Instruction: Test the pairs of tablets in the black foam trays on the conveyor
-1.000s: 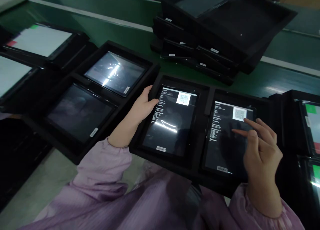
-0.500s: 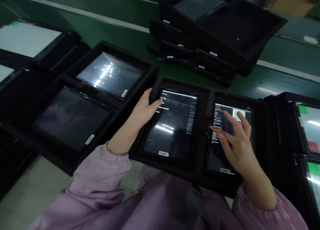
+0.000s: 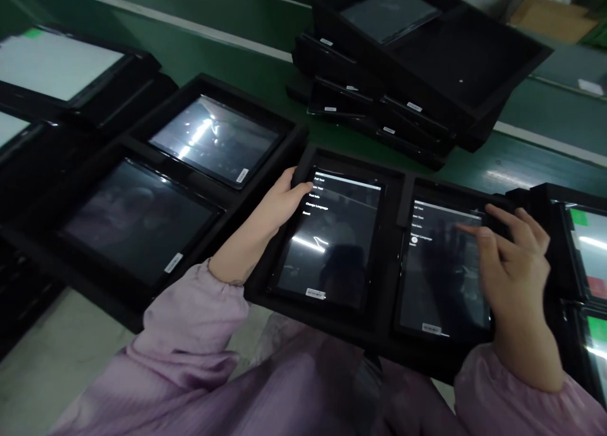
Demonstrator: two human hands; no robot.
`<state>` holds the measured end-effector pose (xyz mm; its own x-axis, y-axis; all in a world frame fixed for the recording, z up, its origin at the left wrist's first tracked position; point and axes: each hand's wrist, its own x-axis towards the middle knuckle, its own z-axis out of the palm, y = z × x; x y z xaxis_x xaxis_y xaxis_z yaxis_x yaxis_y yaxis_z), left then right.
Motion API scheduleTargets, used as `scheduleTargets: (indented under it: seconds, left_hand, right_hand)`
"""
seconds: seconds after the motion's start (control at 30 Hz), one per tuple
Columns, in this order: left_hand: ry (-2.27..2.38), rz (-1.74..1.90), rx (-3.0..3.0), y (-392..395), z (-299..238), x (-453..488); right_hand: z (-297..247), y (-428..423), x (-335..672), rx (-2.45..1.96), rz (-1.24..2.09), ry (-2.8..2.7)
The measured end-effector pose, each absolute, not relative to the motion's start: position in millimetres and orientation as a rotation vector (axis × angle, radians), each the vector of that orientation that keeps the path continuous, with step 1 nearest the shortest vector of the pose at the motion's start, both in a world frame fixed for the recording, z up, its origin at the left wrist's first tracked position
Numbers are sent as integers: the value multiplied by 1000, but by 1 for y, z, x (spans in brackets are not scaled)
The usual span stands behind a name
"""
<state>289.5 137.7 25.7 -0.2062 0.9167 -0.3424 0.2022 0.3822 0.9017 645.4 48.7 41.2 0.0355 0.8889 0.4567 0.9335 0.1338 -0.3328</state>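
A black foam tray [image 3: 389, 309] in front of me holds two tablets side by side. The left tablet [image 3: 332, 240] shows a short white menu list on a dark screen. My left hand [image 3: 272, 205] grips the tray's upper left edge, thumb resting on that tablet's top corner. The right tablet [image 3: 446, 272] shows a similar menu. My right hand [image 3: 515, 265] hovers over its right side, fingers spread and loosely bent, the index fingertip just above the screen. Both arms wear lilac sleeves.
Another black tray [image 3: 237, 199] with two dark tablets lies to the left, trays with white screens [image 3: 57, 63] beyond it. A stack of black trays [image 3: 478, 117] stands on the green belt [image 3: 227, 50] behind. Tablets with green and red screens [image 3: 588, 253] sit at the right edge.
Both tablets switched from the info pages with a QR code to a short menu list. My right hand drew back from mid-screen to the right tablet's right side. My left hand stayed put.
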Motion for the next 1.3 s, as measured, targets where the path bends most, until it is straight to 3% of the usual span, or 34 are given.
scheduleTargets:
  seconds: [0.23,0.6,0.9,1.1,1.3]
  left_hand:
    - [1680,877,1020,139,30,289]
    - [1757,749,1126,150,33,290]
    - [1631,923,881,147,30,291]
    - [1570,1012,821,146,24,283]
    - [1433,982,772,124,24,272]
  right_hand:
    - [20,50,641,-1699,-94,-1961]
    - [30,49,636,-1660,-146,-1755]
    - [28,7,647,-1712,-151,-1732]
    - [18,11,644,-1676,-89,-1899]
    - [27,11,641,-1658,-88,-1730]
